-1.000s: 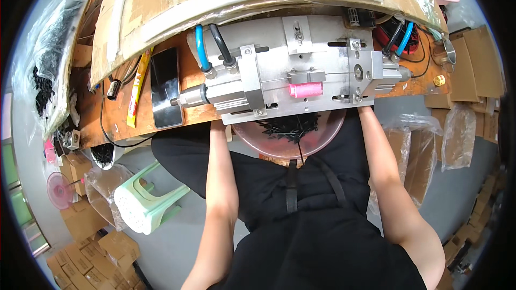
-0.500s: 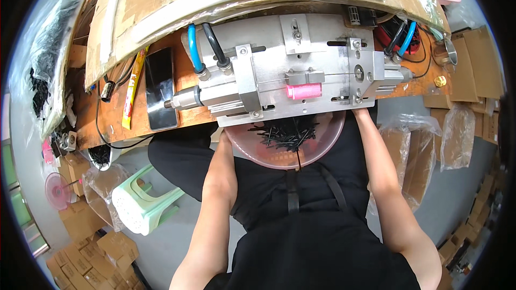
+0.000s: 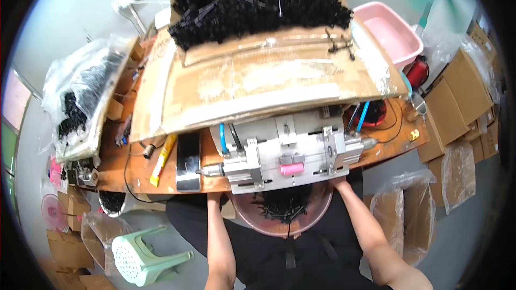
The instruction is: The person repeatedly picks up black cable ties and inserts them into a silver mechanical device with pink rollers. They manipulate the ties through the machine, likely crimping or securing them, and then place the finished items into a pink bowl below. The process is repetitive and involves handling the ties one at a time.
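A pinkish translucent basin (image 3: 322,212) holding slim black plastic pieces (image 3: 284,205) sits at my lap, partly beneath a metal clamping machine (image 3: 312,140). My left hand (image 3: 214,196) is by the basin's left side, its fingers hidden below the table edge. My right hand (image 3: 339,181) reaches under the machine plate's right corner, beside the basin rim; its fingers are hidden too. Whether either hand grips the basin does not show. At the middle of the machine, a bright pink block (image 3: 292,169) sits against a small metal block, between two cylinders with blue and black hoses.
A cardboard sheet (image 3: 242,94) rises behind the machine, with a large heap of black plastic pieces (image 3: 258,5) above it. Left of the machine lie a phone (image 3: 188,164) and a yellow packet (image 3: 162,161). A green stool (image 3: 142,258) stands at lower left; cartons (image 3: 459,96) are at right.
The view has tilted upward, bringing the black heap, pink tub and fan into sight. Both hands stay by the basin under the machine's front edge.
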Demonstrator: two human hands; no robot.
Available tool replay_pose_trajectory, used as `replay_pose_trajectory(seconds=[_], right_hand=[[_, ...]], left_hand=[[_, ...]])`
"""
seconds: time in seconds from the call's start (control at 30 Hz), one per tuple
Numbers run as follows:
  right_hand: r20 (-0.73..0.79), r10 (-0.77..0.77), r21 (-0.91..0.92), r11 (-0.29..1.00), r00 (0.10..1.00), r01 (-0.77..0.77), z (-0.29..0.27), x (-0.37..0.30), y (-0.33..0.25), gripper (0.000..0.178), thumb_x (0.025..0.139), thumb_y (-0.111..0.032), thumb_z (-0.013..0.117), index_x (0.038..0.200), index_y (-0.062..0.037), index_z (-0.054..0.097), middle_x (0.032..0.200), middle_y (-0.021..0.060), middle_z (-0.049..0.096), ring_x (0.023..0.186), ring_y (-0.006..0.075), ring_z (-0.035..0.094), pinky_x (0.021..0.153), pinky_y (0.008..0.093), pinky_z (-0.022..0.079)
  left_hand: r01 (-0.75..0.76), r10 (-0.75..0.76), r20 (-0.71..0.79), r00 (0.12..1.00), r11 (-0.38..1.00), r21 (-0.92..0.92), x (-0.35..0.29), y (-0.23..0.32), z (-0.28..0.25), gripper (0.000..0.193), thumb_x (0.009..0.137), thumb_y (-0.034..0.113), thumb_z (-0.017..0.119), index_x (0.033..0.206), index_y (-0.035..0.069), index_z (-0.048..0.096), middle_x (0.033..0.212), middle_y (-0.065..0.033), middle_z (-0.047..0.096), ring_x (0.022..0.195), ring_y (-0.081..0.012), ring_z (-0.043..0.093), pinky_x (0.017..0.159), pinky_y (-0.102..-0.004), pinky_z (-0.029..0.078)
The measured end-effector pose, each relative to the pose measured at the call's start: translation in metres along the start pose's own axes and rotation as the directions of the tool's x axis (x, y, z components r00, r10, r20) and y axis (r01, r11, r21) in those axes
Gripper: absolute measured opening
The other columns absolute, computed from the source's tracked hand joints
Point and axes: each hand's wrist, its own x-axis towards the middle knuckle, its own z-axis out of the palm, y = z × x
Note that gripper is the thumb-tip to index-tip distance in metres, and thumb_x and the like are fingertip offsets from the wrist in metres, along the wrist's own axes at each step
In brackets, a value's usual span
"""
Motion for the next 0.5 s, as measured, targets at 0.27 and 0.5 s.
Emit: replay_pose_trajectory(seconds=[0.27,0.5], right_hand=[[-0.035,-0.231,-0.021,0.973,0.972,0.231,0.015,-0.024,0.041,0.041,0.093,-0.021,0.049,0.128,-0.0005,0.054,0.133,0.0275,0.052,0.125,0.0418,0.048,0.108,0.0476,0.037],[0.517,-0.486,-0.033,0.811,0.705,0.584,-0.156,-0.139,-0.074,0.042,0.094,-0.037,0.059,0.120,-0.0038,0.062,0.100,0.0209,0.067,0.093,0.0380,0.065,0.083,0.0441,0.054]], left_hand=[[-0.089,0.093,-0.046,0.995,0.991,0.097,-0.108,0.111,-0.012,0.041,0.084,0.018,0.062,0.112,-0.011,0.062,0.130,-0.0334,0.048,0.128,-0.0518,0.037,0.110,-0.0529,0.031],[-0.331,0.443,0.223,0.868,0.853,-0.403,-0.176,0.206,-0.045,0.036,0.091,0.017,0.059,0.124,0.002,0.057,0.111,-0.0191,0.057,0.105,-0.0379,0.055,0.089,-0.0452,0.049]])
